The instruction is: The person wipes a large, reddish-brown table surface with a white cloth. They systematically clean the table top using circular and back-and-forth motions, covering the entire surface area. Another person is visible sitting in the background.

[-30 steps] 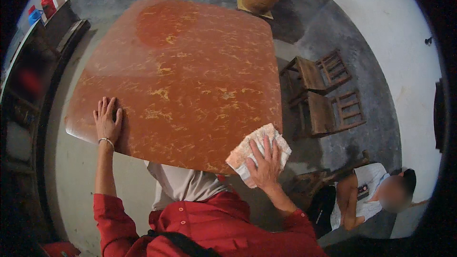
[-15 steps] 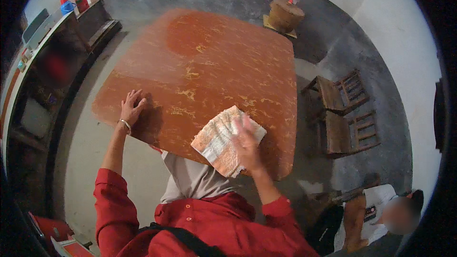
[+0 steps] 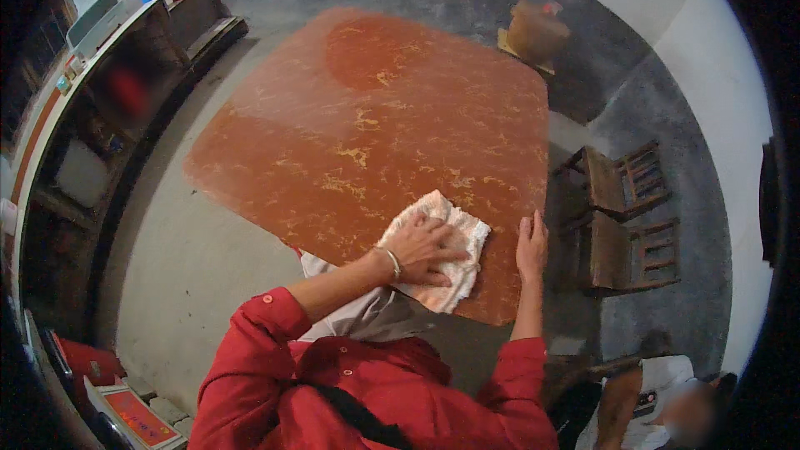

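My left hand [image 3: 423, 246] is flat on the cloth [image 3: 472, 235], lower centre of frame, fingers spread; my right hand [image 3: 532, 247] is at the right edge of the desk [image 3: 292, 146], can't tell if gripping. Cloth's by the lower edge: overpulling could drop it.

The left forearm [image 3: 343, 285] slants rightward before the torso [image 3: 367, 387], the left hand [image 3: 423, 248] palm down, fingers spread, while the right hand [image 3: 532, 247] points forward.

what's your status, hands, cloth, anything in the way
Left hand spread on cloth. Right hand at right edge of table. Cloth on table, by near edge. Chairs right of table, clear of cloth.
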Demonstrator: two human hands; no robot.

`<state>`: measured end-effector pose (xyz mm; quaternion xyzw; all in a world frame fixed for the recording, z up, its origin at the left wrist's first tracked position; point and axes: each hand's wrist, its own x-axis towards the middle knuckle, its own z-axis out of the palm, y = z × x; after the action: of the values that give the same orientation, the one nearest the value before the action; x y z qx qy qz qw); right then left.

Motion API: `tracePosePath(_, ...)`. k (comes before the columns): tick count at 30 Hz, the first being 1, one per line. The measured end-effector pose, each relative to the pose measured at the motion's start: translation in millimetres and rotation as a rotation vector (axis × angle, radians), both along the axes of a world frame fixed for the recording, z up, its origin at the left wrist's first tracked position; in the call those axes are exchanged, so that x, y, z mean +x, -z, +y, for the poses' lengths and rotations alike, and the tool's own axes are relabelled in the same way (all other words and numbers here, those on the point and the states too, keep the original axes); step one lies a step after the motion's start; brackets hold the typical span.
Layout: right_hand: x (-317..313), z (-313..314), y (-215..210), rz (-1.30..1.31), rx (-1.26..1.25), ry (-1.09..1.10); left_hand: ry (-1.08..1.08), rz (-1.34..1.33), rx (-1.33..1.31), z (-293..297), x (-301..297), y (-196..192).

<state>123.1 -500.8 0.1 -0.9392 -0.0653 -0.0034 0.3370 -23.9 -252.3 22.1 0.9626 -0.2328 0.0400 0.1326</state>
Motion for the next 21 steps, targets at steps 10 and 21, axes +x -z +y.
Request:
tracePosePath(10, 0, -5, 11, 0.005, -0.149, -0.006, -0.203, -0.234, -0.106, 10, -57, 8)
tracePosePath(21, -1, 2, 7, 0.024, -0.173, 0.044, -0.883, -0.205, 0.182, 142, -73, -2)
